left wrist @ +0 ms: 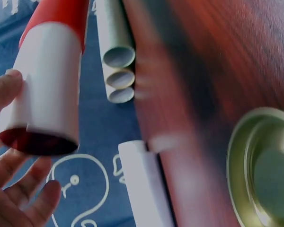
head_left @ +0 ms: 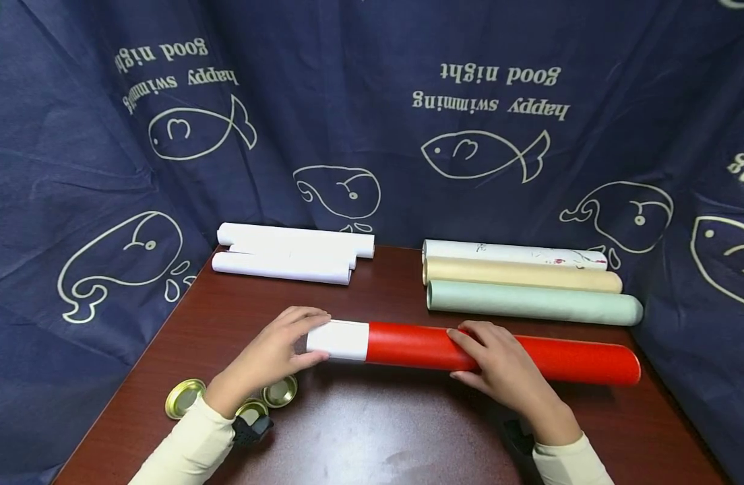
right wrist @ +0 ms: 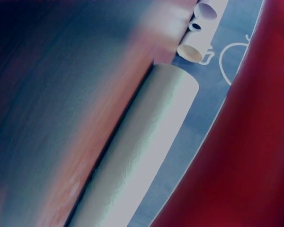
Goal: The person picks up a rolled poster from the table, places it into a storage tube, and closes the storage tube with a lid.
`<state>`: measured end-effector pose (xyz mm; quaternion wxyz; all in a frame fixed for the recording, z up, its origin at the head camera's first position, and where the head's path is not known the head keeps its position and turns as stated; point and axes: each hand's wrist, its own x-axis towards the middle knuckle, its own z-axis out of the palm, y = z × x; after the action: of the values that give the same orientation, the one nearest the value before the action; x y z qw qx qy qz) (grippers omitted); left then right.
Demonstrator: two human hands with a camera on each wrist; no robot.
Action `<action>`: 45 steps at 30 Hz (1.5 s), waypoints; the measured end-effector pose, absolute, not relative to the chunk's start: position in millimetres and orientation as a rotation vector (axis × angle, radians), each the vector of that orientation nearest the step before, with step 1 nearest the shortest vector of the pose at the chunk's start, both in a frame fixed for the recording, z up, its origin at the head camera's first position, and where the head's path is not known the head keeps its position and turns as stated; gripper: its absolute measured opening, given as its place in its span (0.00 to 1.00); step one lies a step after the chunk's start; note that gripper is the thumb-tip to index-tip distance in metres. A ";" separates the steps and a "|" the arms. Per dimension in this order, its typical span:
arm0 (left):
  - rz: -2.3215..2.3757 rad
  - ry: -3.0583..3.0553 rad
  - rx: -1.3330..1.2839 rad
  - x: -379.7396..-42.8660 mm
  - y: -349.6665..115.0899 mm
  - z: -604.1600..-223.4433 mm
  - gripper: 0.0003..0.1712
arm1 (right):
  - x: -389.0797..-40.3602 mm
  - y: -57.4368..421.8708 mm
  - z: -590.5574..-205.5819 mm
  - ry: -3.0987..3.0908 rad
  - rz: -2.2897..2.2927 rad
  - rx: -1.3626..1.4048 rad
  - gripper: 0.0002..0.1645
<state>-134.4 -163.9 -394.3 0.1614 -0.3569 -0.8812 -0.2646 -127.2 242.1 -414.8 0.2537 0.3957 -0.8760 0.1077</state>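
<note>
A long red tube (head_left: 408,345) with a white end section (head_left: 338,340) lies crosswise between my hands in the head view. My right hand (head_left: 499,360) grips the red part from above, near its middle. At the white end, my left hand (head_left: 281,347) holds it with thumb and fingers on opposite sides. The left wrist view shows the white section (left wrist: 49,80) hollow, its open mouth dark red inside, with the thumb (left wrist: 7,87) against its side. In the right wrist view the red tube (right wrist: 241,132) fills the right side, and most of the hand is hidden.
Several gold-rimmed round lids (head_left: 185,399) lie by my left forearm. White paper rolls (head_left: 287,273) rest at the back left of the brown table (head_left: 372,431). At the back right lie a pale green tube (head_left: 530,301), a cream tube (head_left: 517,273) and a patterned white tube (head_left: 499,252).
</note>
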 end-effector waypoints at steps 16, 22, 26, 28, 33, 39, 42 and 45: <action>-1.077 -2.391 -1.070 -136.4 -180.9 -395.3 0.30 | -126.7 237.2 -413.7 -2.379 0.327 1.080 0.40; -1.226 -2.347 -1.093 -136.0 -170.5 -398.6 0.27 | -126.5 234.9 -412.5 -2.380 0.331 1.085 0.37; -1.235 -2.359 -1.098 -134.9 -158.9 -401.4 0.26 | -126.6 231.8 -412.1 -2.373 0.330 1.088 0.40; -1.238 -2.352 -1.100 -134.3 -153.4 -402.8 0.27 | -126.0 230.4 -411.8 -2.377 0.326 1.086 0.41; -1.282 -2.323 -1.102 -133.6 -142.4 -405.2 0.27 | -125.0 229.1 -411.7 -2.374 0.338 1.088 0.41; -1.320 -2.325 -1.084 -134.1 -131.3 -405.4 0.27 | -125.4 230.0 -409.9 -2.375 0.363 1.081 0.38; -1.349 -2.317 -1.071 -132.5 -127.5 -406.0 0.27 | -125.4 230.8 -409.6 -2.368 0.378 1.078 0.34; -1.373 -2.312 -1.081 -130.1 -124.7 -407.0 0.27 | -124.7 231.1 -410.0 -2.368 0.396 1.077 0.35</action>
<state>-130.1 -124.7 -407.0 0.1212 -0.3703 -0.7918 -0.4704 -124.7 231.1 -410.0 0.2523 0.3961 -0.8708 0.1457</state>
